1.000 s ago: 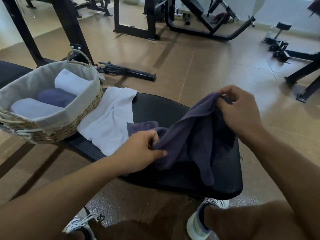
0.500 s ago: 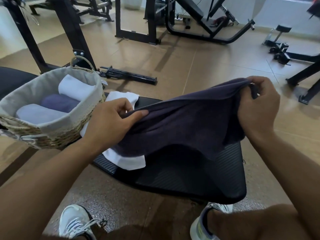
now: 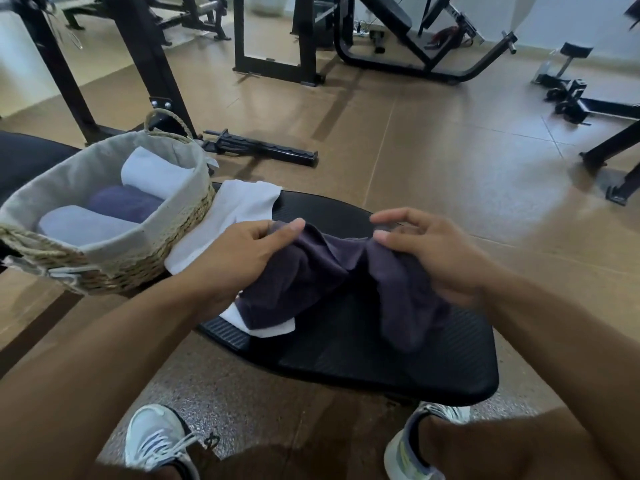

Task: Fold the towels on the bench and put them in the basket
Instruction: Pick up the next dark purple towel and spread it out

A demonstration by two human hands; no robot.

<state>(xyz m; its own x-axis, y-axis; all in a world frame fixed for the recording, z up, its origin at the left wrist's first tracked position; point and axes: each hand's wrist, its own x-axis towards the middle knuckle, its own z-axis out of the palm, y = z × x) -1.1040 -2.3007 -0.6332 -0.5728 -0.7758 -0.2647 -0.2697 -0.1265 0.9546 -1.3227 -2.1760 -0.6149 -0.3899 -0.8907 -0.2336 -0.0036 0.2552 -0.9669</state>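
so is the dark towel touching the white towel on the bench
Touching. The head view shows the dark towel, gripped by the left hand and right hand, draped over the white towel, with no gap where they overlap.

Gym: weight machines [image 3: 398,36], bench [image 3: 381,358].

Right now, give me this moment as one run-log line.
step: folding | left hand: grips purple towel | right hand: grips it | white towel: unfolded on bench | basket: three rolled towels

Matt purple cloth towel [image 3: 311,271], ribbed matt black bench pad [image 3: 381,358], rough woven rope basket [image 3: 138,268] with cloth lining.
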